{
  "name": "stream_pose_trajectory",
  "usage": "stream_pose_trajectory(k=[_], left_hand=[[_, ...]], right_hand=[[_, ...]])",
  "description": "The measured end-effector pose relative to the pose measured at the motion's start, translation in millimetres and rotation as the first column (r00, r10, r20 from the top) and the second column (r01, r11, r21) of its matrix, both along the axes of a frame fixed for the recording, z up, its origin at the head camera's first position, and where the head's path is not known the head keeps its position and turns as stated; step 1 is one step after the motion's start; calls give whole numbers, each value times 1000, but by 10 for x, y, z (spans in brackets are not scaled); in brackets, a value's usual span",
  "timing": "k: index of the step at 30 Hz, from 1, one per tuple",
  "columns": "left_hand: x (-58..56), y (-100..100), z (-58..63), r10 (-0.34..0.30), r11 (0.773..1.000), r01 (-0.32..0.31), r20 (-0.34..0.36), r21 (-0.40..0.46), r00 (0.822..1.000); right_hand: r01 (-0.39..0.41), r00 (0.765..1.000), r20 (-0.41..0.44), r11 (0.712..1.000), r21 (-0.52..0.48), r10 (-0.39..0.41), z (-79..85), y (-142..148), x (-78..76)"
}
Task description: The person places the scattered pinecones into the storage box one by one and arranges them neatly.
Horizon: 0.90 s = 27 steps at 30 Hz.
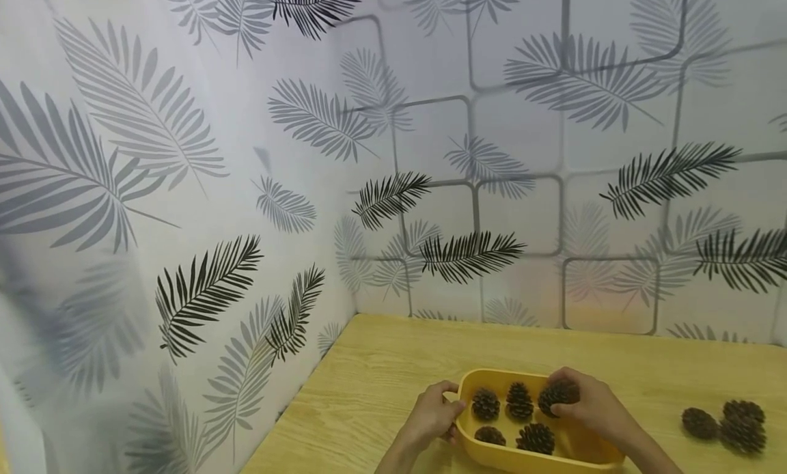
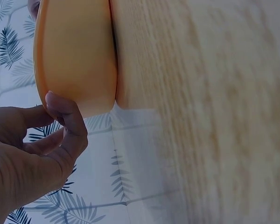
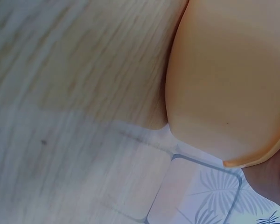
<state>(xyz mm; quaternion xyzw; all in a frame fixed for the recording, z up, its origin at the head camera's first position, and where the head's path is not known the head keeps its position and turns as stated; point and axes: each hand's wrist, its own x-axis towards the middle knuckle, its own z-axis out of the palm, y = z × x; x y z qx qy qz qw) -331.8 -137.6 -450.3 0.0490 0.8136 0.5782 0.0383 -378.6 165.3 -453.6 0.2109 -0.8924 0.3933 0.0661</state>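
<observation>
A yellow plastic tub sits on the table near the front edge of the head view. My left hand grips its left end; in the left wrist view the thumb and fingers pinch the rim of the tub. Over the back wall reaches my right hand, holding a brown pine cone inside the tub between thumb and fingers. Beside that cone lie several others, among them one pine cone at the back and another pine cone in front. Only a sliver of the right hand shows in the right wrist view.
Three more pine cones lie close together on the table to the right of the tub, one pine cone a little left of the other two. The wood-grain table meets leaf-patterned curtains at its back and left sides.
</observation>
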Motion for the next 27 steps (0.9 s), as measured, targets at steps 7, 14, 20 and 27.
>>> stream_pose_trajectory(k=[7,14,20,27], left_hand=[[-28,-12,-11,-4,1000,4,1,3,1000],[7,-5,-3,2,1000,-2,4,0,1000],[11,0,6,7,1000,-7,4,-8,1000],[16,-3,11,1,1000,-1,2,-4,1000]], right_hand=[[3,1000,-22,1000,24,-2,-7,-24,-7],[-10,998,-60,998,61,14,-55,-42,-8],[-15,999,-39,996,84,18,-44,-51,-8],[12,999,-42,997,75,-9,-22,-58,4]])
